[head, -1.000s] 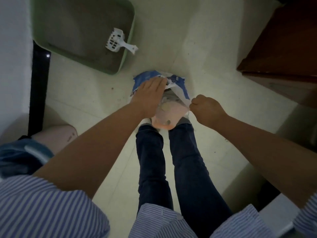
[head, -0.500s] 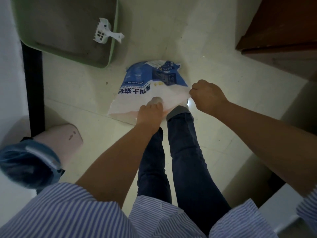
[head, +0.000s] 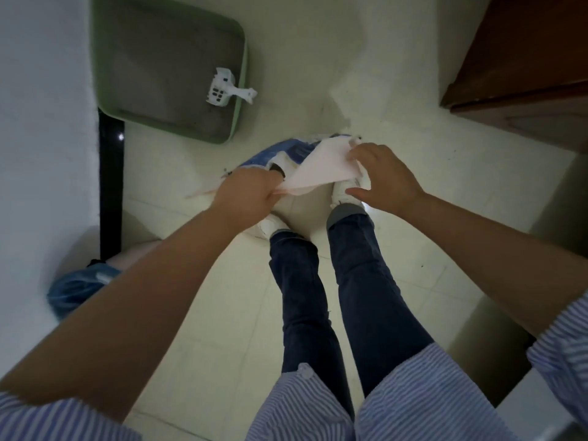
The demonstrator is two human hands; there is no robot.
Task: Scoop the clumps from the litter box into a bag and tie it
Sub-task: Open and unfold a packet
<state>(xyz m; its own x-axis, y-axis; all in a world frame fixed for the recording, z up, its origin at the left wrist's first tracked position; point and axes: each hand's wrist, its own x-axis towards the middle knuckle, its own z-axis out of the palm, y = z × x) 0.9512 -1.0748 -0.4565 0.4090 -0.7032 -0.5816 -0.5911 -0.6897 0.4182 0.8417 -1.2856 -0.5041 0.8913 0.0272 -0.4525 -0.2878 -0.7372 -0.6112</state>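
I hold a thin pale pink plastic bag (head: 321, 173) stretched between both hands above my feet. My left hand (head: 245, 195) grips its gathered left end in a fist. My right hand (head: 381, 179) pinches the bag's upper right corner with its fingertips, thumb spread below. A blue and white litter sack (head: 280, 154) lies on the floor just behind the pink bag, mostly hidden. The green litter box (head: 237, 122) with grey litter sits at upper left. A white slotted scoop (head: 222, 89) rests on the box's right rim.
A white wall runs along the left with a black strip (head: 109, 186) at its foot. A pink bin with a blue liner (head: 76, 291) stands at lower left. A brown wooden cabinet (head: 521, 74) fills the upper right. Pale tiled floor (head: 445, 233) spreads around my feet.
The blue and white sack, held up before, now lies on the floor. My hands have pulled apart, stretching the pink bag between them. The view shifted right.
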